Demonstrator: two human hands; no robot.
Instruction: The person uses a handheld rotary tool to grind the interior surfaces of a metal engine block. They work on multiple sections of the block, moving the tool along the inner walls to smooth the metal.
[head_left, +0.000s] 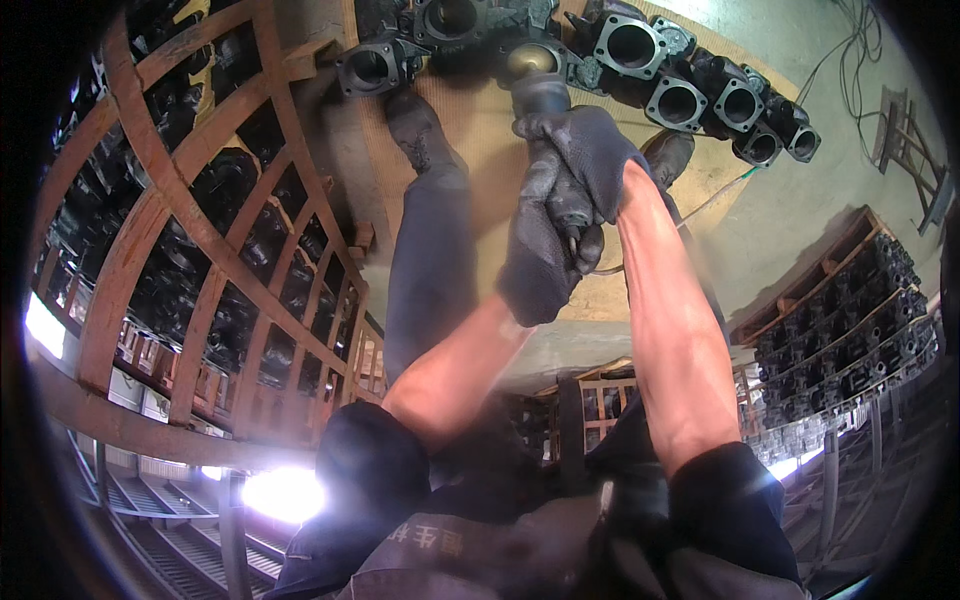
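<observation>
My left hand (541, 240) and my right hand (581, 154), both in dark knit gloves, are closed around the body of a corded power grinder (540, 94). Its head points away from me, and a round brass-coloured disc or brush (531, 58) at its tip is at the flange of a dark metal casting (559, 56). Whether the disc touches the flange cannot be told. More castings with square flanges and round bores lie beside it, such as one (631, 46) to the right and one (369, 69) to the left.
Castings rest on corrugated cardboard (480, 127) on the floor. A brown slatted crate (217, 259) full of dark castings stands left. Stacked castings (840, 330) fill a wooden crate at right. A cable (720, 196) crosses the floor; a metal frame (911, 161) lies far right.
</observation>
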